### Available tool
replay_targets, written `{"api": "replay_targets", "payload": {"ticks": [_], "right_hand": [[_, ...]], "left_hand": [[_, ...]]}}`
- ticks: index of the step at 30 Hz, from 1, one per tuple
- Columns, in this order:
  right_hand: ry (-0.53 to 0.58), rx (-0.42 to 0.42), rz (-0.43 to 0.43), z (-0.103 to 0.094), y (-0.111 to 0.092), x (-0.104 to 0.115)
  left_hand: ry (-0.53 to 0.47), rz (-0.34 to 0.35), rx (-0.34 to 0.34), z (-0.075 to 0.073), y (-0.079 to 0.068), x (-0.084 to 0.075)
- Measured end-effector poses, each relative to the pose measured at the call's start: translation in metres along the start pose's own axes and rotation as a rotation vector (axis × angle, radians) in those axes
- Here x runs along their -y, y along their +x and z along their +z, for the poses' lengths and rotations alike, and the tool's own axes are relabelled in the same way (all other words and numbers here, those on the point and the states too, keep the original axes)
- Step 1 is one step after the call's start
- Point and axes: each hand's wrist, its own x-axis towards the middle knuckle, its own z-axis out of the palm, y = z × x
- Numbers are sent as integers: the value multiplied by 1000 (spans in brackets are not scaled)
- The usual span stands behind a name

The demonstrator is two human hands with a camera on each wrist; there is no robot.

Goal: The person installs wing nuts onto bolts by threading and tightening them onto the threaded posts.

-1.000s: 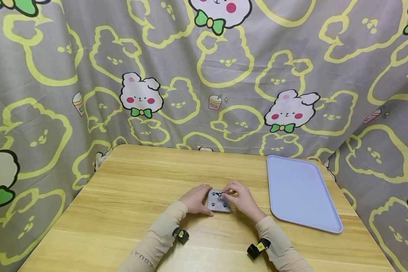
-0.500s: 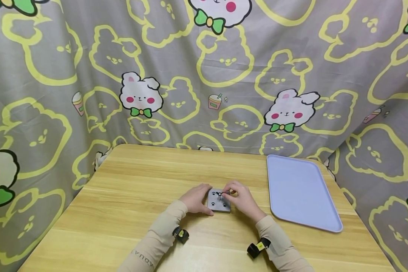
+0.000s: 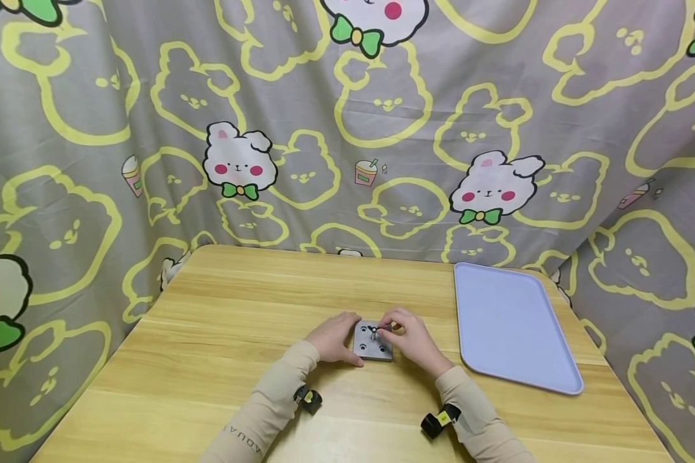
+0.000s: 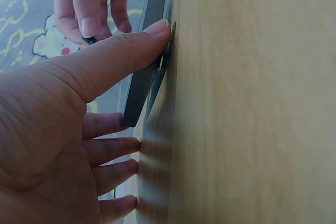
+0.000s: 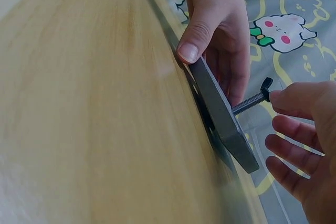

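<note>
A square grey metal plate point(image 3: 373, 354) with several round holes lies flat near the middle of the wooden table. My left hand point(image 3: 331, 341) grips its left side, the thumb point(image 4: 152, 29) at the near corner and the forefinger at the far one. From the plate's face a wing screw point(image 5: 252, 103) stands up, its threaded shank showing between plate and head. One dark wing of that screw is pinched between the thumb and forefinger of my right hand point(image 3: 410, 337). The right hand's other fingers point(image 5: 291, 132) are spread loosely beside the plate, not touching it.
A pale blue rectangular tray point(image 3: 515, 328) lies at the right of the table point(image 3: 255, 289). Behind the table hangs a grey curtain point(image 3: 318, 116) with rabbit prints. Black cameras on straps point(image 3: 440, 422) sit at both wrists.
</note>
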Motion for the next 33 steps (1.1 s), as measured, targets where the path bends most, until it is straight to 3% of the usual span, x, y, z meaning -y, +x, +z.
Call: {"api": "replay_targets", "payload": {"ticks": [15,33], "right_hand": [[-3,-7,-23,3,1,-3],[39,19,35,-3,0,-2]], "left_hand": [[4,5,-9,1,1,2],[-9,-6,6,-1,-2,0]]}}
